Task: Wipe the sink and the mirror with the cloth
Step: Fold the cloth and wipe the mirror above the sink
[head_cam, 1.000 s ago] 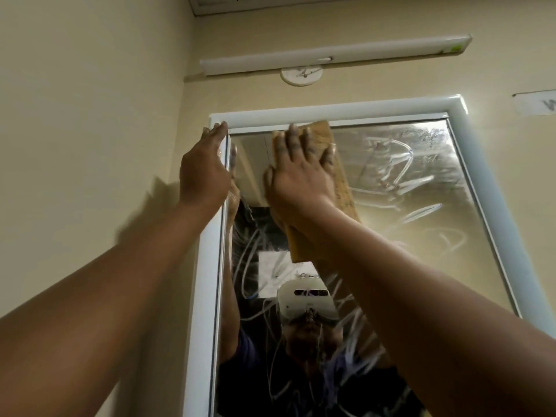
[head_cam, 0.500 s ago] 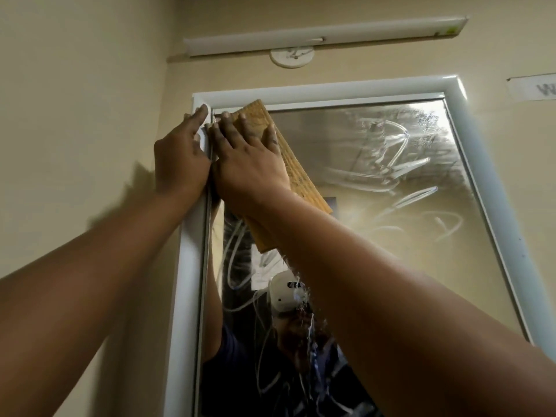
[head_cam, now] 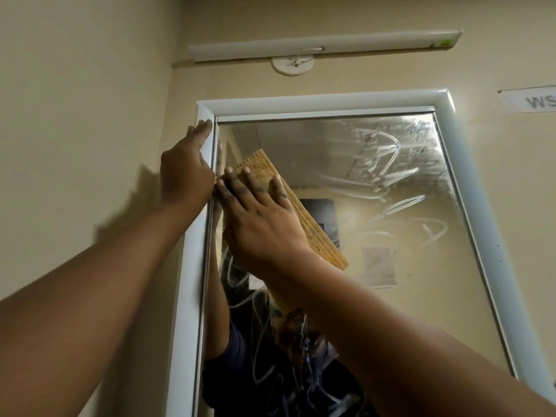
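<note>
A tall mirror (head_cam: 376,224) in a white frame (head_cam: 325,101) hangs on the beige wall, its glass streaked with soapy swirls at the upper right. My right hand (head_cam: 258,224) lies flat on a yellow-brown folded cloth (head_cam: 304,215), pressing it against the glass near the mirror's upper left. My left hand (head_cam: 185,170) rests flat against the frame's left edge, fingers up, holding nothing. The sink is out of view.
A white tube light fitting (head_cam: 325,48) and a round ceiling rose (head_cam: 292,66) sit above the mirror. A paper label (head_cam: 529,101) is stuck on the wall at the right. The side wall (head_cam: 84,115) is close on the left.
My right hand slid the cloth left to the mirror's top-left corner, then down along the left edge. The left hand stayed on the frame's left edge.
</note>
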